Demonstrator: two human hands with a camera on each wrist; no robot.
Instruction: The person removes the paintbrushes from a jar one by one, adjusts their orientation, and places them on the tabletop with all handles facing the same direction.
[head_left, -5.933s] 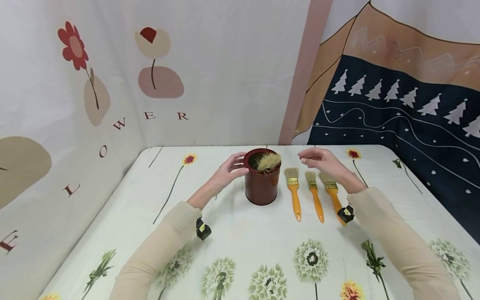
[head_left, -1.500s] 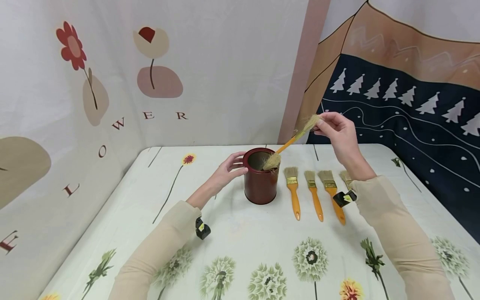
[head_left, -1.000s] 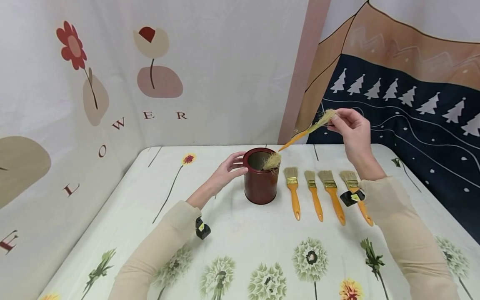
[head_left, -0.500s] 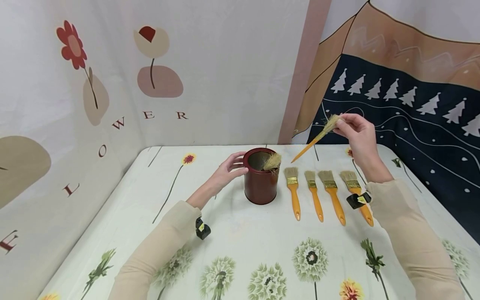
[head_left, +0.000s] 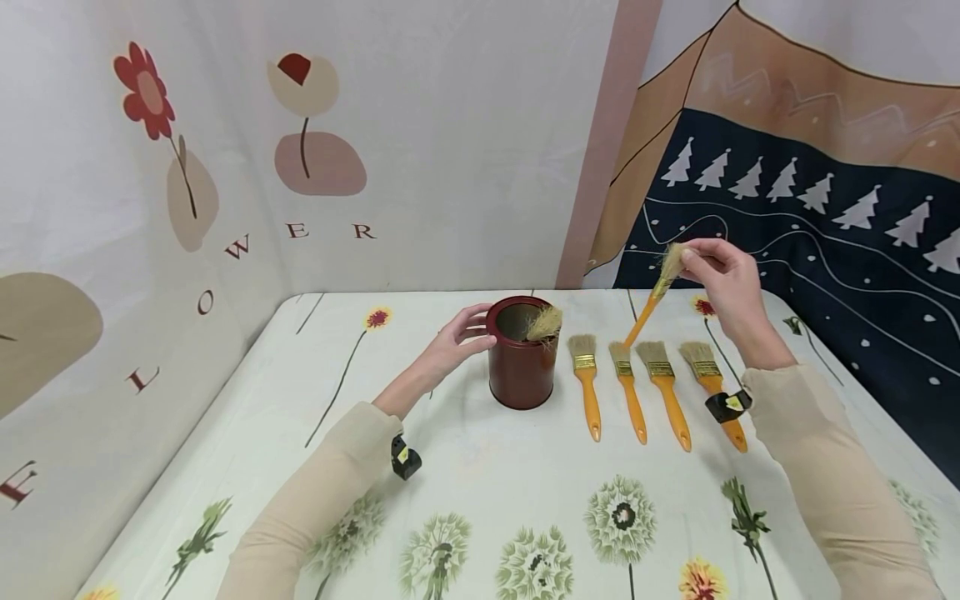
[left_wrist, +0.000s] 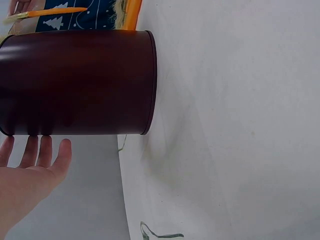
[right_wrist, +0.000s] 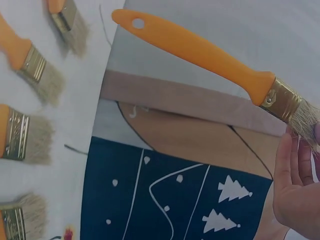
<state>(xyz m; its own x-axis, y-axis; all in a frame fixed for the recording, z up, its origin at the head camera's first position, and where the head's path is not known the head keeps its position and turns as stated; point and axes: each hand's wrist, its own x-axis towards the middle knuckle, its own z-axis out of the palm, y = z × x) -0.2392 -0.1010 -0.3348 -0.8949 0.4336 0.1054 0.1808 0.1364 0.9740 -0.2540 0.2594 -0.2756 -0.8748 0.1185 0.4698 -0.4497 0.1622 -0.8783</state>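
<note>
A dark red can (head_left: 521,375) stands upright on the table; its side fills much of the left wrist view. My left hand (head_left: 456,337) touches the can's left side with extended fingertips. One paintbrush (head_left: 545,323) is inside the can, its pale bristles over the rim and its handle hidden. My right hand (head_left: 723,283) pinches another paintbrush (head_left: 649,312) by the bristle tips, above the table. Its orange handle hangs down to the left and overlaps the row of brushes in the head view. The right wrist view shows this handle (right_wrist: 195,47) and its brass ferrule.
Several paintbrushes lie in a row right of the can, bristles away from me, including a leftmost brush (head_left: 589,400) and a rightmost brush (head_left: 731,417) partly behind the right wrist's camera. A flower-print cloth (head_left: 480,500) covers the table. Printed curtains (head_left: 465,167) hang behind.
My right hand, empty at first, has taken a paintbrush out of the can, carried it right and lowered it toward the row, its handle swinging downward. The left hand stays at the can.
</note>
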